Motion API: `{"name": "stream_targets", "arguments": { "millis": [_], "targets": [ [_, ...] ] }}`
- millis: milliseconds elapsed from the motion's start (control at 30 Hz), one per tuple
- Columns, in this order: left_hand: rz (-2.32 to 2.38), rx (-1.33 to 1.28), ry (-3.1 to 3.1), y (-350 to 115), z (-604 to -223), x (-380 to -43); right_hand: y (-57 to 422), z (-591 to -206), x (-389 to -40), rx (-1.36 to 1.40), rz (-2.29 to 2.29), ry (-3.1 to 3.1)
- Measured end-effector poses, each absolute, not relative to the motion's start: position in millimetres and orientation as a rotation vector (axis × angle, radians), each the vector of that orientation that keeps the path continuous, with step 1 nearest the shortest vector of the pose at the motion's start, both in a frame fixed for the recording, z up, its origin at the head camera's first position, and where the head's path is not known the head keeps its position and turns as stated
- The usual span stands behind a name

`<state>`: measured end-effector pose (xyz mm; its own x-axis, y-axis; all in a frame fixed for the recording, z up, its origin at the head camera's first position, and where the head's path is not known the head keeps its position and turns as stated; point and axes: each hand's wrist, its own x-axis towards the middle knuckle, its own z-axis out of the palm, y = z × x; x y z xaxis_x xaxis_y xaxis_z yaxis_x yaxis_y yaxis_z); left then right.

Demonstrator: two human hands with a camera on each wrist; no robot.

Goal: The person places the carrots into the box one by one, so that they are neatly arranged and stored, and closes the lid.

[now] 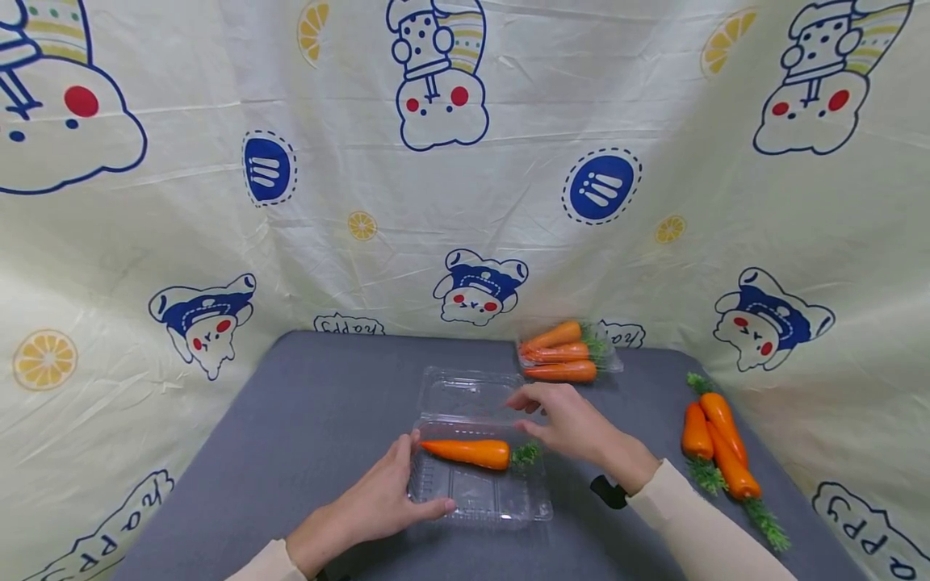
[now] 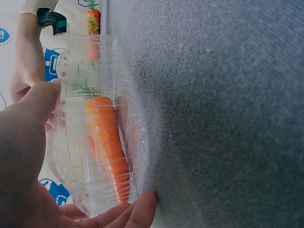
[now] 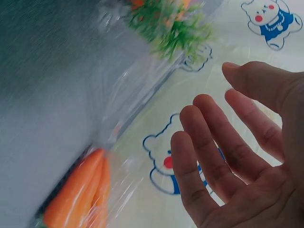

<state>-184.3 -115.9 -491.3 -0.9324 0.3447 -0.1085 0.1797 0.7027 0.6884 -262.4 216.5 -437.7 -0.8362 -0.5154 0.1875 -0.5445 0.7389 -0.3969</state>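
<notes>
A clear plastic clamshell box [image 1: 490, 494] lies opened on the grey tabletop, its lid [image 1: 465, 393] folded back toward the far side. Inside rests one orange carrot [image 1: 468, 453], green top to the right. My left hand [image 1: 381, 492] grips the box at its near left corner, thumb along the front rim and fingers at the left side; the left wrist view shows the carrot [image 2: 108, 137] through the clear wall. Over the lid's right side hovers my right hand [image 1: 559, 415], fingers loosely bent and apart. In the right wrist view that hand [image 3: 232, 156] has nothing in it.
Another clear pack holding several carrots [image 1: 563, 353] sits at the table's back edge. Loose carrots with green tops [image 1: 730, 460] lie along the right edge. A patterned curtain [image 1: 523, 202] hangs behind and beside the grey table [image 1: 291, 452].
</notes>
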Motion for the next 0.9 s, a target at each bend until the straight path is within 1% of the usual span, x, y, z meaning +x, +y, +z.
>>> {"name": "stream_targets", "arguments": {
  "millis": [533,900],
  "targets": [
    [1.039,0.428,2.683,-116,-493,-185,291,-436,-260,0.675,0.672,-2.735],
    [1.039,0.397,2.662,-115,-491,-185,350,-447,-263,0.511,0.615,-2.732]
  ]
}}
